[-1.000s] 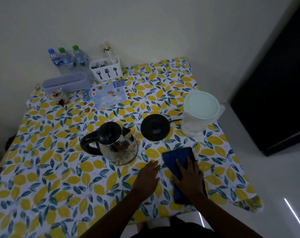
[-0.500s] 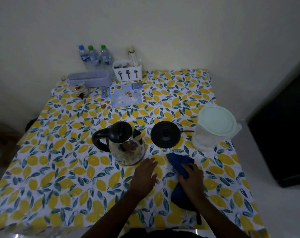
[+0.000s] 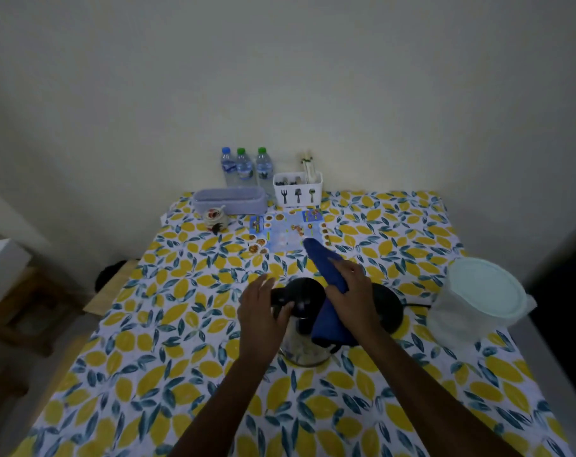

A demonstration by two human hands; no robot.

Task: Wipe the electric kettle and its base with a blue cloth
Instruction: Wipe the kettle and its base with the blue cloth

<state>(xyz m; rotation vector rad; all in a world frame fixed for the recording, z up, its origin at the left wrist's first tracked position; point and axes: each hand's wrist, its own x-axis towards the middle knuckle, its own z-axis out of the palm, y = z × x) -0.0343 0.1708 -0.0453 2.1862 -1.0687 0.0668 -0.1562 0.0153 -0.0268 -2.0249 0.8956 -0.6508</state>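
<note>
The steel electric kettle (image 3: 304,344) with a black lid and handle stands in the middle of the lemon-print table (image 3: 168,328). My left hand (image 3: 263,311) is wrapped around its black handle. My right hand (image 3: 354,293) holds the blue cloth (image 3: 326,268) over the kettle's lid; one end of the cloth sticks up toward the back, the other hangs down the kettle's right side. The round black base (image 3: 392,308) lies just right of the kettle, mostly hidden behind my right hand and forearm.
A lidded translucent plastic jug (image 3: 481,301) stands at the right edge, with the base's cord (image 3: 418,305) running toward it. At the back by the wall are three water bottles (image 3: 244,168), a white cutlery holder (image 3: 298,192), a grey tray (image 3: 230,201) and a printed sheet (image 3: 288,230).
My right hand lifted the blue cloth off the table and brought it over the kettle lid. My left hand moved from the tabletop onto the kettle handle. The camera tilted up.
</note>
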